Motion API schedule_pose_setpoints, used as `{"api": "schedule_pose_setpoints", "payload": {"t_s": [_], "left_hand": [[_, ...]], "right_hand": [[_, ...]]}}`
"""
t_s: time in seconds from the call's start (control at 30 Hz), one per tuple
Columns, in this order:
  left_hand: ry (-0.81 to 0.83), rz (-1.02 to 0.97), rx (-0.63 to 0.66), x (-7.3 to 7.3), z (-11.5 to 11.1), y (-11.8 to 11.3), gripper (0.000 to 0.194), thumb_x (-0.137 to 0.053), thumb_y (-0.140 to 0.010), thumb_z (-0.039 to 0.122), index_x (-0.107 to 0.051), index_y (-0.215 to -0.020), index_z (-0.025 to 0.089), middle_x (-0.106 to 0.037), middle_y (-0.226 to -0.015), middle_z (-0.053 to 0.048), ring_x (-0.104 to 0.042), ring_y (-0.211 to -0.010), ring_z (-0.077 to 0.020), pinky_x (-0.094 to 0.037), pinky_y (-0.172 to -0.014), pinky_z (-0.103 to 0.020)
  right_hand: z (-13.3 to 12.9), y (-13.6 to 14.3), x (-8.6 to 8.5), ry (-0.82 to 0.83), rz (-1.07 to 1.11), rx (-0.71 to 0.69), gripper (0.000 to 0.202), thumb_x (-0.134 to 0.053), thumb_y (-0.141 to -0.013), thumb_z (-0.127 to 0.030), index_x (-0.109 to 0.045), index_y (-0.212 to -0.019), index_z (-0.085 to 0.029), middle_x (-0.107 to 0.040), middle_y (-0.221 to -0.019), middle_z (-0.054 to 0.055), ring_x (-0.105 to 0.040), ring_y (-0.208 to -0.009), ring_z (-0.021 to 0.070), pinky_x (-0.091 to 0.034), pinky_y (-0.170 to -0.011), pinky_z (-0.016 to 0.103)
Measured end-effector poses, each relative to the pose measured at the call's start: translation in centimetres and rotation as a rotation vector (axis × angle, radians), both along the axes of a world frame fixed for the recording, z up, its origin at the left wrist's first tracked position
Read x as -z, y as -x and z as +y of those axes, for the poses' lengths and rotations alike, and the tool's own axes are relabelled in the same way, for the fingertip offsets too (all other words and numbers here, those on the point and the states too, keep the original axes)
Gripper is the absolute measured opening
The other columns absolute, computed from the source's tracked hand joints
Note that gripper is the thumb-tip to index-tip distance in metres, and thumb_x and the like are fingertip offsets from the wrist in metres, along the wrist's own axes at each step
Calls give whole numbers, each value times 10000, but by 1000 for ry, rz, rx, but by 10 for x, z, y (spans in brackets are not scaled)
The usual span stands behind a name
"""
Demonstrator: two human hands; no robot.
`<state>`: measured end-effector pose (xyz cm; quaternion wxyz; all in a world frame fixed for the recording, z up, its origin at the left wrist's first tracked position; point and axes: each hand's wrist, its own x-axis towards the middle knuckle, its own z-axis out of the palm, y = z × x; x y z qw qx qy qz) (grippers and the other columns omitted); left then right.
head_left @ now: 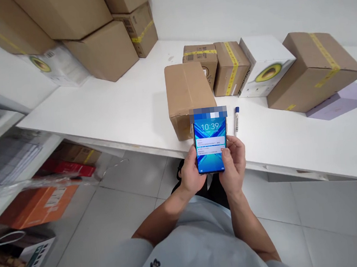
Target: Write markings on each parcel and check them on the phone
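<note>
White table along a wall. At its front edge, a lit phone: left hand and right hand curl snugly around its sides, right thumb over its front. Just beyond, a brown box and a blue-capped marker.

Left hand clasping one long edge of phone, right hand clasping other, thumb resting on lit face. Phone displaying 10:39 over blue wallpaper. Brown carton sitting on white table just beyond phone, partly hiding behind it. Blue-capped marker lying to right of both. Farther back, white avocado box standing between taped carton and larger carton. Lilac box lying beside larger carton. More cartons standing stacked at left.
</note>
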<state>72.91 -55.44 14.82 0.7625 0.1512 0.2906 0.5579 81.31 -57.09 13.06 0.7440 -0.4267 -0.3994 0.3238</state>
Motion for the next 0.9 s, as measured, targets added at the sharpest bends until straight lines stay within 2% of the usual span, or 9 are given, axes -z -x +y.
{"api": "schedule_pose_setpoints", "payload": {"t_s": [0.43, 0.67, 0.9], "left_hand": [[-32, 0, -1, 0, 1, -1, 329, -578, -924, 466, -762, -1003, 204, -779, -1114, -77, -488, -1426, -328, -400, -1201, -502], [-76, 6, 0, 0, 2, -2, 334, -544, -943, 449, -763, -1015, 208, -780, -1107, -75, -497, -1420, -316, -414, -1192, -497], [-52, 23, -3, 0, 2, -1, 341, -579, -912, 478, -751, -1027, 207, -775, -1121, -81, -480, -1431, -330, -415, -1187, -512]], "right_hand": [[2, -2, 1, 22, -14, -3, 335, -618, -911, -442, -556, -1191, -268, -644, -1031, 33, -630, -941, 170, -530, -823, 336], [3, -4, -1, 0, -15, -21, 309, -623, -919, -406, -565, -1191, -272, -644, -1027, 23, -627, -938, 158, -527, -822, 319], [3, -4, 0, 25, -30, -33, 343, -624, -909, -433, -548, -1202, -272, -633, -1047, 31, -626, -954, 167, -531, -834, 334]]}}
